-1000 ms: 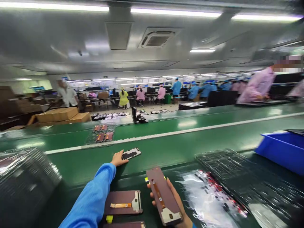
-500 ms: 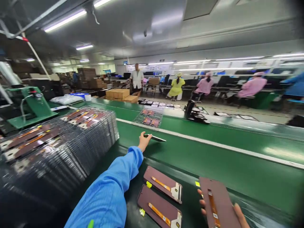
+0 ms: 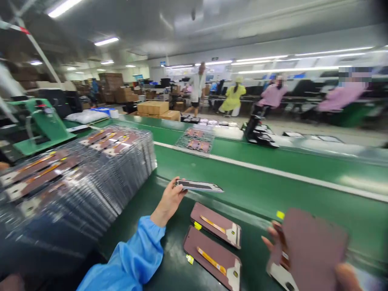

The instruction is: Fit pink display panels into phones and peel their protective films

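left hand (image 3: 169, 198) closed on a thin phone screen (image 3: 198, 186), right hand (image 3: 274, 238) around a brown-backed screen (image 3: 312, 250) at lower right, two brown screens (image 3: 216, 224) flat on the green belt (image 3: 165, 246) between

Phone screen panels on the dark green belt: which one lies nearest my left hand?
The upper panel is nearest your left hand; the other lies further down, closer to you.

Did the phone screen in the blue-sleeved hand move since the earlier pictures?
Yes. The phone screen moved toward the person, farther from the belt's white stripe.
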Demonstrator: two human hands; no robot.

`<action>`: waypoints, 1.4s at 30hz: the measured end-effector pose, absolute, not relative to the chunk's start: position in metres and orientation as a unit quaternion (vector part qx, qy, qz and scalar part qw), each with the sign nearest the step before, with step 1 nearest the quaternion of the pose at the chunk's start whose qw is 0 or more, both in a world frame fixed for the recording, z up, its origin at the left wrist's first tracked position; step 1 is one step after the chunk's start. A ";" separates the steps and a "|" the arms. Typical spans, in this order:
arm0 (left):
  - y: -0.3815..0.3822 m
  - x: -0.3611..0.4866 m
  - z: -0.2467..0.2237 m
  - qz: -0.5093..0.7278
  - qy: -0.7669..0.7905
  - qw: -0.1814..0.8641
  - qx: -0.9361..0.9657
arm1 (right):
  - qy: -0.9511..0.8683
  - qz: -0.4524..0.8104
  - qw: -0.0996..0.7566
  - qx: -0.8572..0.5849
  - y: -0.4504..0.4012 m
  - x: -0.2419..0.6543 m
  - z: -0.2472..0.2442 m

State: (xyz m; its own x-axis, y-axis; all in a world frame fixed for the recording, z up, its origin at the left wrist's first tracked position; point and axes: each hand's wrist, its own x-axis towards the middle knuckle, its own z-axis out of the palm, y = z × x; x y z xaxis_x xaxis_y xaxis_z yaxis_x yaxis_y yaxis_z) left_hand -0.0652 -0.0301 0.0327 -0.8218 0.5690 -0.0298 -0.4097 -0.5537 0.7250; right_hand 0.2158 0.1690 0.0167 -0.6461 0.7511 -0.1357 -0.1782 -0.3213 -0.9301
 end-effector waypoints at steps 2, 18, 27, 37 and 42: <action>-0.031 -0.052 0.036 0.869 0.364 0.315 0.114 | -0.467 0.764 0.349 -0.277 0.155 0.214 0.035; -0.034 -0.015 0.025 0.676 0.401 0.520 0.334 | -0.804 0.482 0.339 -0.083 0.113 0.190 0.040; -0.034 -0.013 0.032 0.661 0.426 0.503 0.358 | -0.841 0.446 0.292 -0.089 0.114 0.190 0.040; -0.031 -0.002 0.020 0.664 0.408 0.502 0.375 | -0.898 0.326 0.288 -0.068 0.093 0.180 0.033; -0.032 -0.001 0.024 0.658 0.423 0.505 0.365 | -0.908 0.301 0.283 -0.067 0.090 0.180 0.032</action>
State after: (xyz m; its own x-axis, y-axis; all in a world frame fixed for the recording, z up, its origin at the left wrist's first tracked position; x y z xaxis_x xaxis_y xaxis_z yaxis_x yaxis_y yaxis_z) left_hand -0.0009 -0.0323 0.0237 -0.2241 0.9732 0.0523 -0.3558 -0.1317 0.9252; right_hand 0.1798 0.0905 0.0324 -0.8304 0.2927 0.4740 -0.0484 0.8097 -0.5849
